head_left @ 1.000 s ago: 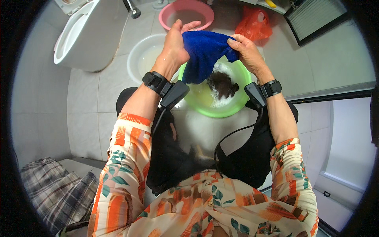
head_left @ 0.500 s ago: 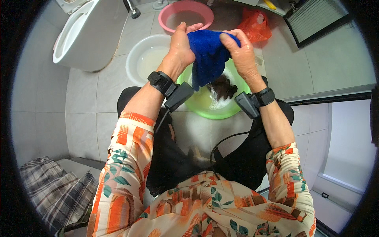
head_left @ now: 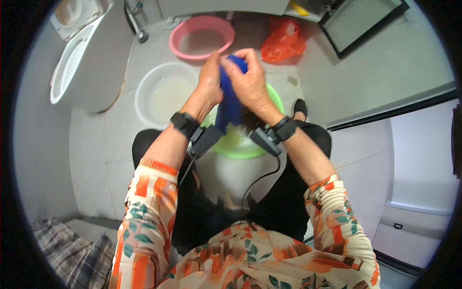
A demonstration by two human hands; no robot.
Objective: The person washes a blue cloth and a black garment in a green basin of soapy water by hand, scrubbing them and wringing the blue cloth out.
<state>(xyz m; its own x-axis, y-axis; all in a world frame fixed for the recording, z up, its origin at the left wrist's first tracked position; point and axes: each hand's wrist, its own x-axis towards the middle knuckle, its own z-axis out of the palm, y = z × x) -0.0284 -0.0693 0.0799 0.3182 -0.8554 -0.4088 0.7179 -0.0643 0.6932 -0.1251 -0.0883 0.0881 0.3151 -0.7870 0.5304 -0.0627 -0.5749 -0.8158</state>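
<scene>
A blue cloth [head_left: 230,107] is bunched between my two hands, its lower end hanging down over the green basin [head_left: 275,98]. My left hand [head_left: 210,81] presses against the cloth's left side, fingers closed on it. From the right, my right hand [head_left: 249,84] grips its upper part, thumb toward the left hand. Below, the basin holds liquid and a dark brown cloth-like item [head_left: 251,119], partly hidden by the blue cloth and my right wrist.
To the left stands a white basin [head_left: 139,102] of cloudy water. Farther back are a pink basin [head_left: 176,47] with liquid and a red plastic bag [head_left: 284,44]. A toilet [head_left: 98,65] is at far left; a plaid cloth [head_left: 72,255] lies near left.
My hands have come together, gathering the blue cloth that was spread between them into a narrow bunch. The view has shifted, so the basins and bag appear farther left.
</scene>
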